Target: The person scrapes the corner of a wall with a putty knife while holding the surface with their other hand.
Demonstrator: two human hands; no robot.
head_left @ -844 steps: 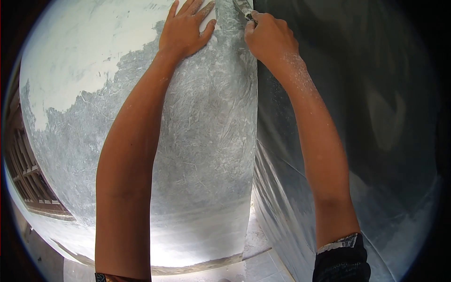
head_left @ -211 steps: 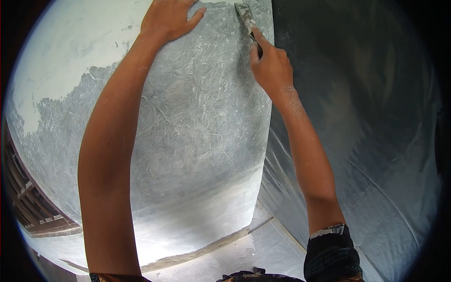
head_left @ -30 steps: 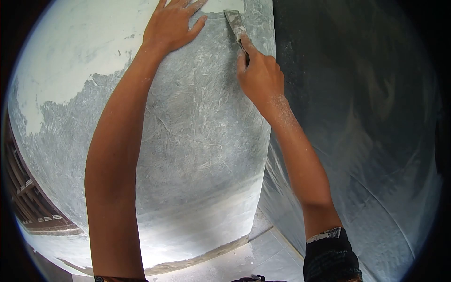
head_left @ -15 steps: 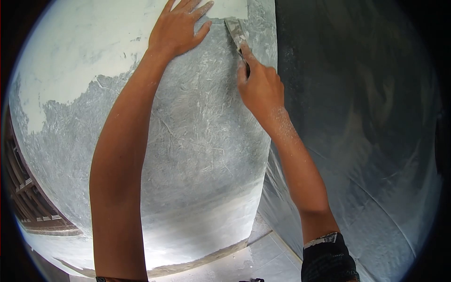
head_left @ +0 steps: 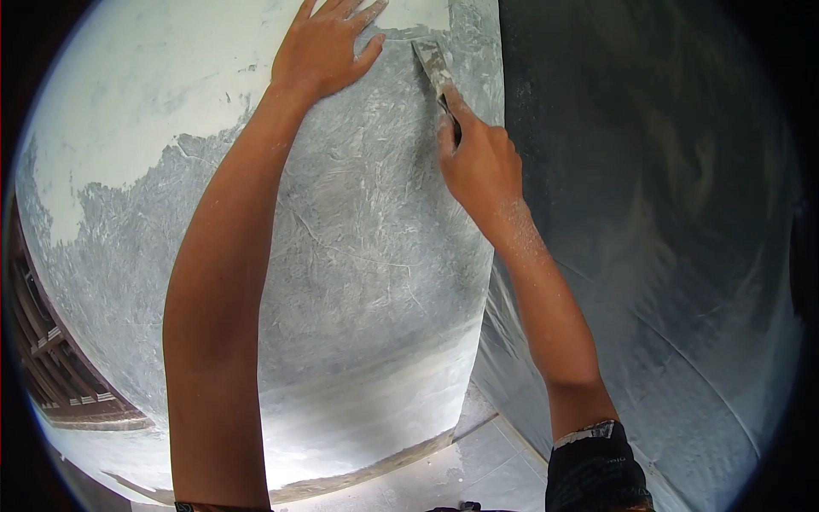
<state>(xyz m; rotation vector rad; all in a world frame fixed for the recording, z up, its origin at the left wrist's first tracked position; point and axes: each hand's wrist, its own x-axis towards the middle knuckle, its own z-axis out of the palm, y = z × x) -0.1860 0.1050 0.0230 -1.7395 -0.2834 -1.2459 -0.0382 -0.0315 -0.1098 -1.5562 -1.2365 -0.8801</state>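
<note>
My right hand (head_left: 480,156) is wrapped round the handle of a scraper (head_left: 433,65), its index finger laid along the tool. White residue covers the metal blade, which sits against the wall (head_left: 358,205) just under a ragged edge of white coating (head_left: 162,77). Most of the wall below that edge is grey and scuffed. Up and to the left, my left hand (head_left: 322,49) lies flat on the wall with its fingers spread, partly over the white coating; some fingertips are cut off by the top of the view. White dust marks my right wrist.
Dark plastic sheeting (head_left: 648,239) hangs to the right of the wall's edge. A brown slatted wooden frame (head_left: 64,367) stands at the lower left. Pale floor tiles (head_left: 495,461) show at the bottom.
My right hand and the scraper have shifted slightly down and to the right, with the blade a little further below the white coating's edge. My left hand has stayed nearly still.
</note>
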